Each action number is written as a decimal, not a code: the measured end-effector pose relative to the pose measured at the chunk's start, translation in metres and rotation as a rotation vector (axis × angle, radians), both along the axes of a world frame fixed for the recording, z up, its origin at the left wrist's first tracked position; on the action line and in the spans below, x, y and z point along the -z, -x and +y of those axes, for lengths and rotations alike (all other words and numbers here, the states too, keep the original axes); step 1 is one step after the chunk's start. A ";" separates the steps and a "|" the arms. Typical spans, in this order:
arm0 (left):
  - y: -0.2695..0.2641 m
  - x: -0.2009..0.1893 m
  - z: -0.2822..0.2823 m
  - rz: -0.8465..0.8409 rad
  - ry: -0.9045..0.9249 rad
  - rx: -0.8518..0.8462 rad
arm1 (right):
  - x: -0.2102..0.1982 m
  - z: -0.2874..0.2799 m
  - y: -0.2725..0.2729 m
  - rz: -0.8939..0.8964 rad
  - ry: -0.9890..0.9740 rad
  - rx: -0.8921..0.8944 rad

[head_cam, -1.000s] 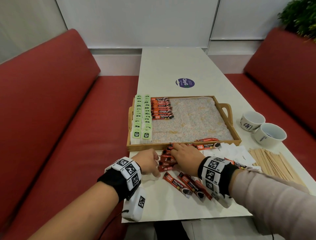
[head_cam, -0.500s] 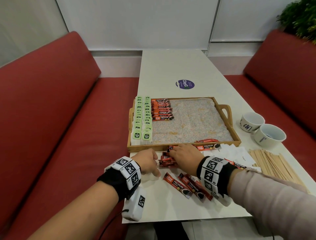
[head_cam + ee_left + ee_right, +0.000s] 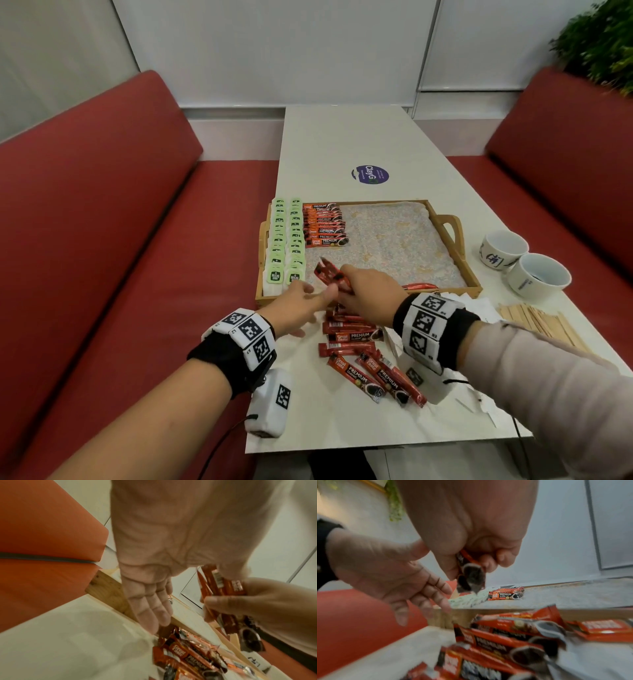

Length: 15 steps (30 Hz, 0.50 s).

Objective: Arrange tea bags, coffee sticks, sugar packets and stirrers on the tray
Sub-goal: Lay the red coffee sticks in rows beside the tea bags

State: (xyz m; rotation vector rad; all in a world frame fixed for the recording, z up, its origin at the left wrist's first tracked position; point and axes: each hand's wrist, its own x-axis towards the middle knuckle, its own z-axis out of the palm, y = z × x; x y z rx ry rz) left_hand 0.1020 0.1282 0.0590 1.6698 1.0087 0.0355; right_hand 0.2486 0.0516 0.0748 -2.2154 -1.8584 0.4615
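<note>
My right hand (image 3: 359, 291) grips a small bunch of red coffee sticks (image 3: 330, 274) (image 3: 223, 588) (image 3: 469, 574), lifted over the near edge of the wooden tray (image 3: 474, 287). My left hand (image 3: 301, 301) (image 3: 150, 608) is open beside it, fingers straight, its thumb near the bunch. On the tray lie two rows of green tea bags (image 3: 286, 240) and a row of coffee sticks (image 3: 325, 224) (image 3: 506, 595). More loose coffee sticks (image 3: 359, 353) (image 3: 505, 642) lie on the table below my hands.
White sugar packets (image 3: 466, 301) and a pile of wooden stirrers (image 3: 537, 322) lie right of my right wrist. Two white cups (image 3: 524, 263) stand beside the tray's right handle. Red benches (image 3: 102, 240) flank the white table (image 3: 342, 144).
My right hand has gathered coffee sticks from the pile and lifted them up over the tray's near edge. My left hand has opened and moved forward beside it.
</note>
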 end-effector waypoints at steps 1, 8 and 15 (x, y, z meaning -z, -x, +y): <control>-0.003 -0.002 0.001 -0.068 0.028 -0.022 | -0.003 0.003 0.001 0.113 0.001 0.004; -0.018 -0.016 0.009 -0.490 0.196 -0.185 | -0.022 0.020 0.005 0.684 0.011 -0.042; -0.038 -0.024 0.025 -0.694 0.205 -0.234 | -0.029 0.041 -0.007 0.903 -0.012 0.002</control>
